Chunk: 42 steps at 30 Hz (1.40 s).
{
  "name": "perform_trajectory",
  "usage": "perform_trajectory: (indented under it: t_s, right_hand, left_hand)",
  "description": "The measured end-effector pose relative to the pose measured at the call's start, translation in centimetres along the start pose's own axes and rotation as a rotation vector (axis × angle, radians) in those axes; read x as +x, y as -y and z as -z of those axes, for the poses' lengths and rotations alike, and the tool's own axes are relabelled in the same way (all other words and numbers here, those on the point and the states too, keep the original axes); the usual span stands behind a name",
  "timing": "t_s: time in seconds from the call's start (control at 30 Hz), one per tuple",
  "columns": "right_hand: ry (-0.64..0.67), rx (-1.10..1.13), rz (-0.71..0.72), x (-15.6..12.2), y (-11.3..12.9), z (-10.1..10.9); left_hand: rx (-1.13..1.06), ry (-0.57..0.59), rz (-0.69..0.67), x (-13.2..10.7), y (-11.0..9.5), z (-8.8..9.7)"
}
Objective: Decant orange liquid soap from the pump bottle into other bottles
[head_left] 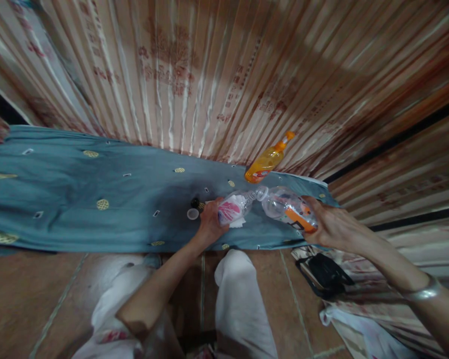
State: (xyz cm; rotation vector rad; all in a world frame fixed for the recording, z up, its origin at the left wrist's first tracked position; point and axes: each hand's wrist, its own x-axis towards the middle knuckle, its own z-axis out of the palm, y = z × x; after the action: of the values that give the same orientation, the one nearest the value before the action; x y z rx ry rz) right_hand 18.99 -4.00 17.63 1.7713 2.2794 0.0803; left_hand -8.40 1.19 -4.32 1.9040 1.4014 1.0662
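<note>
My left hand is wrapped round the base of a clear plastic bottle with a pink and white label. In my right hand is a larger clear bottle with an orange label, gripped near its base. Both bottles lie nearly level, their necks meeting between my hands; whether they touch or one sits inside the other I cannot tell. A white cap and a small black thing lie left of my left hand. Beneath the left bottle shows some white paper.
An orange pump bottle stands behind the two bottles, near the pleated curtain. A teal patterned cloth covers the long surface. Below its front edge are my knees, the tiled floor and a black bag.
</note>
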Motion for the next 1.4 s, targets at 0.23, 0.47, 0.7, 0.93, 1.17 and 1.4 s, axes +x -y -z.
perform_trajectory:
  t_s: [0.23,0.47,0.7,0.93,1.17,1.4]
  right_hand:
    - [0.008,-0.017,0.0,0.1,0.1,0.1]
    - [-0.078,0.002,0.046,0.1,-0.3,-0.8]
    - [-0.11,0.062,-0.018,0.1,-0.5,-2.6]
    - [-0.141,0.231,-0.117,-0.3,0.8,-4.4]
    - [-0.254,0.54,-0.321,-1.7,2.0,-6.9]
    - [-0.45,1.129,-0.451,-3.1,4.9,-8.7]
  left_hand:
    - [0.017,0.006,0.009,-0.1,-0.1,0.1]
    - [0.018,0.005,0.018,0.0,-0.2,0.0]
    - [0.01,-0.043,-0.002,0.0,0.0,-0.2]
    - [-0.084,-0.038,-0.023,0.3,0.2,-0.3]
    - [-0.211,-0.041,0.03,0.3,1.0,-1.1]
    - [-0.277,-0.113,0.006,-0.1,1.4,-1.1]
